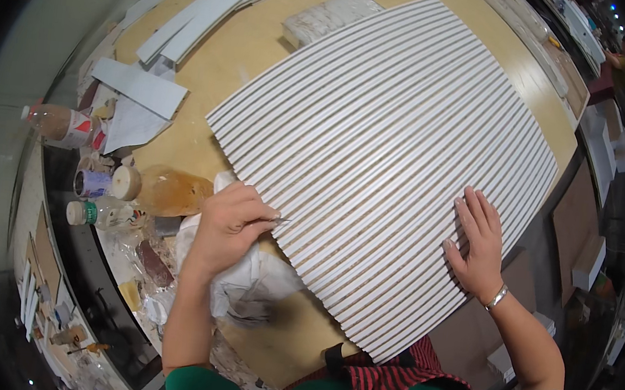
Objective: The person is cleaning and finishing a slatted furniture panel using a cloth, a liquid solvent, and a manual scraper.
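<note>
A large white slatted panel, ribbed with many parallel grooves, lies across the work table in front of me. At its left edge my left hand is closed in a pinch around a small thin pointed tool, whose tip meets the slats. Its exact kind is too small to make out. My right hand rests flat on the panel's right part with the fingers stretched out. A crumpled white cloth lies beneath and beside my left hand.
Left of my left hand lie a large bottle of amber liquid, a clear bottle with a green cap and a purple can. Another bottle lies farther left. White strips and a pale block sit on the yellowish table.
</note>
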Available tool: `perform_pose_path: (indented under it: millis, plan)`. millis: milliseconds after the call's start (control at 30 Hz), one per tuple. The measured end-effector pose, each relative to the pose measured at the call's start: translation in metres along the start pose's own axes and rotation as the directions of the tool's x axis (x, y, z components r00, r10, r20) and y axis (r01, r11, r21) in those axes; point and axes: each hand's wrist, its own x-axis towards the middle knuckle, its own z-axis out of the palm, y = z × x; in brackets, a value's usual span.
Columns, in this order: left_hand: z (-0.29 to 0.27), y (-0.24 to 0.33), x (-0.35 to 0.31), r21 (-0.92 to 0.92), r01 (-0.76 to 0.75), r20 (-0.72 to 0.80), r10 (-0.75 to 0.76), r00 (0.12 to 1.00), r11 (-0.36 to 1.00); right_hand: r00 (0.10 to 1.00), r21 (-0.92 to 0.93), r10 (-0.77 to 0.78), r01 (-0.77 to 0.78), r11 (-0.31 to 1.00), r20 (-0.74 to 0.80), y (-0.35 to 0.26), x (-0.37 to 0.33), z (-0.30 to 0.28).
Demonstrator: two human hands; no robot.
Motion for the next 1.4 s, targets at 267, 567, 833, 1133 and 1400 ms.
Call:
perform_pose_path:
  millis: [267, 567, 833, 1133, 1400]
  plan:
    - [0.01, 0.009, -0.036, -0.187, 0.253, -0.291, -0.3, 0.909, 0.949, 1.0, 0.006, 0.015, -0.015, 1.0, 0.021, -0.003, 0.001, -0.002]
    - [0.009, 0.008, -0.076, -0.247, 0.311, -0.483, -0.395, 0.782, 0.918, 1.0, -0.011, 0.008, -0.008, 1.0, 0.018, -0.003, 0.001, -0.001]
    - [0.014, 0.018, -0.056, -0.138, 0.417, -0.625, -0.406, 0.667, 0.898, 1.0, -0.008, -0.001, 0.001, 1.0, 0.008, -0.002, 0.001, 0.0]
    - [0.03, -0.011, -0.05, 0.168, 0.579, -0.64, -0.358, 0.679, 0.798, 0.999, -0.042, -0.032, 0.031, 0.999, -0.022, -0.001, -0.003, 0.001]
    - [0.033, -0.022, -0.017, 0.103, 0.628, -0.672, -0.411, 0.616, 0.772, 0.998, -0.016, -0.031, 0.03, 0.999, -0.059, 0.002, -0.003, 0.005]
